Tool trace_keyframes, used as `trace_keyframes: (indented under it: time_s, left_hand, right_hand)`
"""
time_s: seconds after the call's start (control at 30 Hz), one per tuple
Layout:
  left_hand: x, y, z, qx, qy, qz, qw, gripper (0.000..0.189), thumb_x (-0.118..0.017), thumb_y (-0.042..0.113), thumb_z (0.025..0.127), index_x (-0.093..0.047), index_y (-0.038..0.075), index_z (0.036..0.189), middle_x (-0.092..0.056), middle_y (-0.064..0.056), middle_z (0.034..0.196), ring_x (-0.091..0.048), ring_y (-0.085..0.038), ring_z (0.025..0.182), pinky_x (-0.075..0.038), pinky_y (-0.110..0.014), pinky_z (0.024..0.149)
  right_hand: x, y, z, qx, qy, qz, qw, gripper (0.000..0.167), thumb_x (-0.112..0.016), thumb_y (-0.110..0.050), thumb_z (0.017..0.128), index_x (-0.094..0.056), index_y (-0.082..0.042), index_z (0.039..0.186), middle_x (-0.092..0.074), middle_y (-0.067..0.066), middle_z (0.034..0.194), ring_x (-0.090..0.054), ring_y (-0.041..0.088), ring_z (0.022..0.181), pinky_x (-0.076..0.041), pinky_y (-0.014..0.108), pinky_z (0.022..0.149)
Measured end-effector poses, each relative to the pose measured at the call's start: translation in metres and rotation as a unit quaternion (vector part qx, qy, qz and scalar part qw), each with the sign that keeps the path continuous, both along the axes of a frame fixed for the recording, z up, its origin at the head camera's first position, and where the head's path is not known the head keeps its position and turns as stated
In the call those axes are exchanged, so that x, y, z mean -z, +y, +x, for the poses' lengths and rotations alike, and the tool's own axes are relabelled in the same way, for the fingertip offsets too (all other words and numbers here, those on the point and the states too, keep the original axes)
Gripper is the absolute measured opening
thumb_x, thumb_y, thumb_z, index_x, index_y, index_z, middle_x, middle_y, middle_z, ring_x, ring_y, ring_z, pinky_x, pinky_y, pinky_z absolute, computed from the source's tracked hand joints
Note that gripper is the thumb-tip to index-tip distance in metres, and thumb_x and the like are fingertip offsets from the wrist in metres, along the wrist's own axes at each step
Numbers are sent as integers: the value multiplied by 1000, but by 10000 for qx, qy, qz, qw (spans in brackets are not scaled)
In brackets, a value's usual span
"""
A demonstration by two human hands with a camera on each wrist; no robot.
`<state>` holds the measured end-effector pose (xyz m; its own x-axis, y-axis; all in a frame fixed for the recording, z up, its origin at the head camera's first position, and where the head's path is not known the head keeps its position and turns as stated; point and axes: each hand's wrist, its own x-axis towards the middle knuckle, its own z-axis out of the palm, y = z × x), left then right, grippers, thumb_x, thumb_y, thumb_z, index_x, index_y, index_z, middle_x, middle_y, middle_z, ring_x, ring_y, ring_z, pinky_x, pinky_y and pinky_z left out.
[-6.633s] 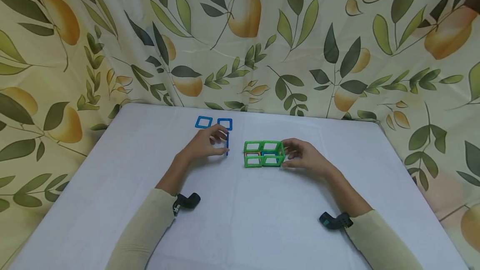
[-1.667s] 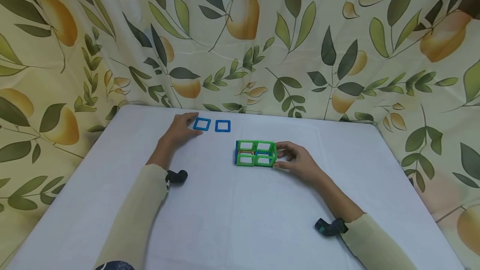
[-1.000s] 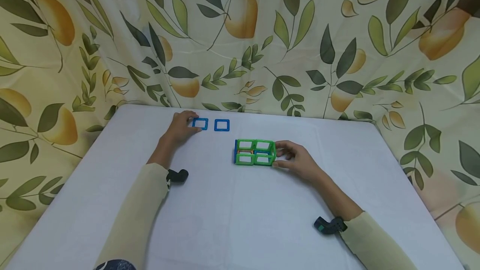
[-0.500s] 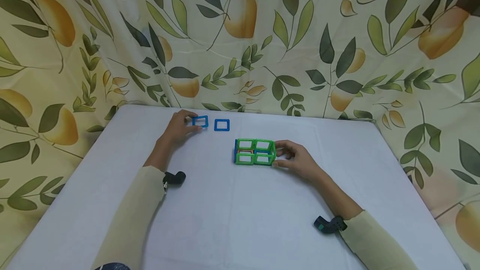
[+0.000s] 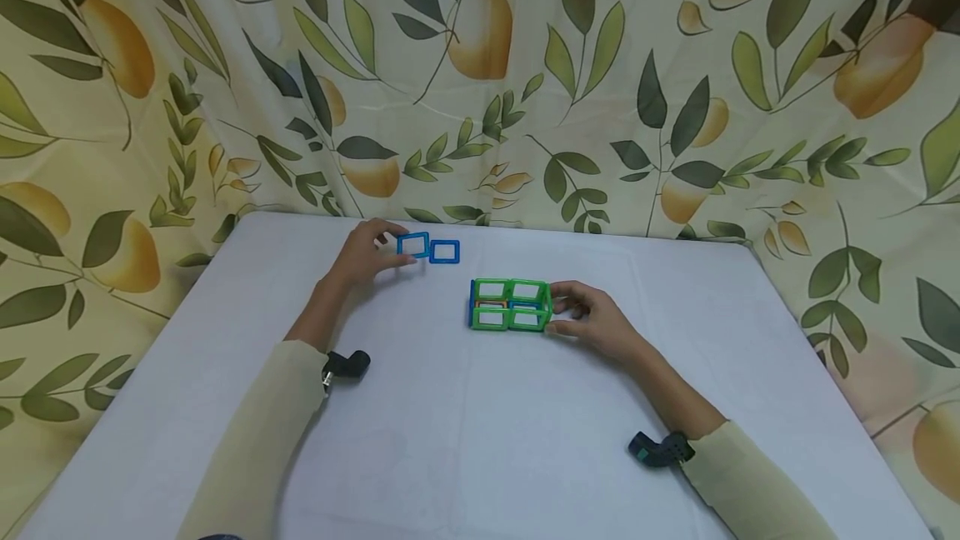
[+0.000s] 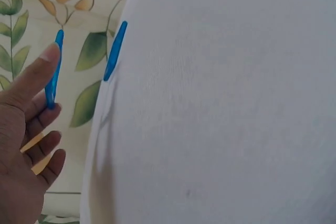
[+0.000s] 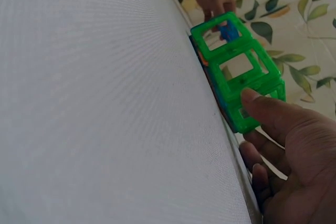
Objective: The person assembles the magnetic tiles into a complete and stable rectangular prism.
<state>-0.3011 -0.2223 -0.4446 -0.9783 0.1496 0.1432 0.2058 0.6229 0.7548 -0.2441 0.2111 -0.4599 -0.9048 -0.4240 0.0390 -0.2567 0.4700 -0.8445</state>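
My left hand [image 5: 362, 254] pinches a blue square magnetic tile [image 5: 413, 256] by its left side, thumb in front and a finger behind. In the left wrist view this held tile [image 6: 54, 72] is seen edge-on, raised off the white cloth. A second blue square magnetic tile [image 5: 445, 262] lies flat just right of it. My right hand [image 5: 600, 315] grips the right end of a box of green magnetic tiles [image 5: 510, 309], thumb at the near corner. A blue tile [image 5: 472, 304] stands at the box's left end, and orange and blue tiles show low inside.
A white cloth [image 5: 525, 423] covers the table, and its far edge runs just behind the blue tiles. A curtain printed with fruit and leaves [image 5: 480, 132] hangs behind. Each wrist wears a black camera [image 5: 348, 364].
A blue tile held in my left hand earlier now stands at the box's left end. My left hand then reached the far-left tile, lifted it, and carried it slightly right.
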Motion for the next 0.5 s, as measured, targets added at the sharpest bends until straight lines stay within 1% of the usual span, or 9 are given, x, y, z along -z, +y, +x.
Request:
trace_keyframes:
  time_s: [0.13,0.23,0.3,0.5]
  left_hand:
    - [-6,9,4,193,266,184,9993,53,-92,24,84,-72,5,129,-65,-14,132,-56,-39,120,-48,-51,97]
    - [-10,16,6,339,482,233,9980,51,-92,23,84,-73,4,127,-67,-14,128,-57,-41,120,-49,-51,98]
    - [-13,22,10,383,528,247,9976,50,-92,24,84,-73,4,126,-67,-14,125,-57,-41,119,-49,-51,98]
    - [-16,38,17,553,660,275,9959,51,-92,24,83,-72,4,125,-65,-13,120,-56,-41,117,-50,-50,96]
  right_hand:
    - [-1,-1,0,5,-37,2,10000,61,-90,-15,85,-63,-5,139,-71,9,118,-63,28,102,-48,29,83]
    - [-2,-1,0,6,-51,-26,10000,61,-90,-15,85,-63,-5,139,-71,9,118,-62,28,102,-48,29,83]
    - [-3,-2,0,-3,-66,-37,10000,61,-90,-15,85,-63,-5,139,-71,9,117,-62,28,102,-48,29,83]
    - [-2,-1,1,-30,-73,-34,10000,61,-90,-15,85,-63,-5,139,-71,9,117,-62,28,102,-48,29,83]
